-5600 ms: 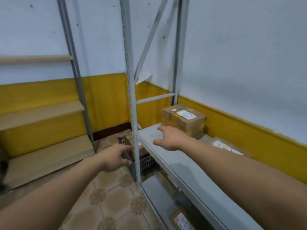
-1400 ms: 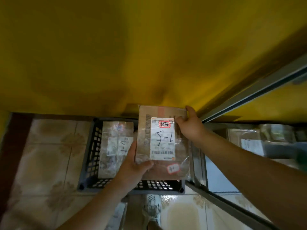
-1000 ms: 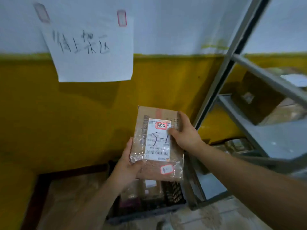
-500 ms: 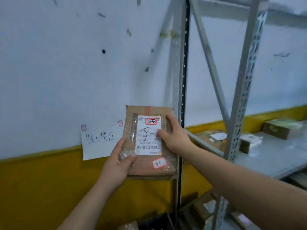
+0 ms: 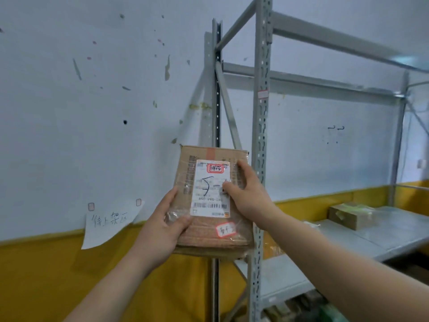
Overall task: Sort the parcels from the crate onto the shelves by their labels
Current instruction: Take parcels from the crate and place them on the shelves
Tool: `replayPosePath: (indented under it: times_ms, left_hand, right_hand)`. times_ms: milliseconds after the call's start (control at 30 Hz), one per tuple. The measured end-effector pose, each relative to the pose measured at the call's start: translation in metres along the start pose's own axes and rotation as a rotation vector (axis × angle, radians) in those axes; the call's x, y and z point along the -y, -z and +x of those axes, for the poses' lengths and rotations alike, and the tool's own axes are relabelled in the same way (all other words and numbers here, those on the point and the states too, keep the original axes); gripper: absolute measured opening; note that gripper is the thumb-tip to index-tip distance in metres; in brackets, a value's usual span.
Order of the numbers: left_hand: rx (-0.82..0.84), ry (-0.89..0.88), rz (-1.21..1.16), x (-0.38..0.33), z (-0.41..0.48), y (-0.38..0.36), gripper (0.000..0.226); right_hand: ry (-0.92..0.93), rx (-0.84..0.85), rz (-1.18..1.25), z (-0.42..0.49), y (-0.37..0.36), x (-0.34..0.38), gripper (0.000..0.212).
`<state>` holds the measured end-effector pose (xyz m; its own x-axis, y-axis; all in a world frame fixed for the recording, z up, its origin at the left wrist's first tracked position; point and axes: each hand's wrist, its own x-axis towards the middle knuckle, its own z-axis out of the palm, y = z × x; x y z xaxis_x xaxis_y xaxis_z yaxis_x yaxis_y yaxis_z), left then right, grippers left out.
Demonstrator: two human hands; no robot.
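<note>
Up in front of the wall, a flat cardboard parcel [image 5: 212, 201] is held upright by both hands, its white shipping label [image 5: 210, 188] facing the camera. The left hand [image 5: 162, 228] grips its lower left edge; the right hand [image 5: 249, 194] clasps the right edge, thumb on the label. Beside it stands the grey metal shelving [image 5: 260, 112], with a taped box [image 5: 349, 214] on one shelf.
</note>
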<state>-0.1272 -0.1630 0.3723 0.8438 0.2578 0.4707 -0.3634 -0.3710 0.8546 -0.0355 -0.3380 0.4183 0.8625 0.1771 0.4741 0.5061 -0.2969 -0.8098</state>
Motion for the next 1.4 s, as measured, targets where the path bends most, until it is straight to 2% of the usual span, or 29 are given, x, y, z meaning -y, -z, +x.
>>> replayPosePath:
  times_ms: [167,400,567,800,1167,1400]
  left_hand:
    - [0.062,-0.004,-0.056,-0.024,-0.030,-0.069,0.063]
    - [0.274,0.023,-0.111,-0.034,-0.044,-0.180,0.065]
    - [0.432,0.035,-0.130,-0.030,-0.029,-0.263,0.066]
    - [0.610,0.076,-0.180,-0.006,0.018,-0.373,0.069]
    - [0.860,-0.075,-0.343,-0.048,0.093,-0.561,0.065]
    - [0.930,-0.155,-0.347,-0.077,0.100,-0.688,0.065]
  right_hand:
    - [-0.034,-0.054,-0.026,-0.035,0.073,-0.026,0.067]
    - [-0.148,-0.178,-0.091,-0.073,0.183,-0.077,0.068]
    - [-0.249,-0.278,-0.166,-0.085,0.249,-0.125,0.073]
    - [-0.396,-0.383,-0.196,-0.061,0.320,-0.185,0.069]
    - [-0.434,-0.711,-0.290,-0.031,0.460,-0.229,0.071]
    - [-0.438,-0.800,-0.415,-0.026,0.571,-0.278,0.067]
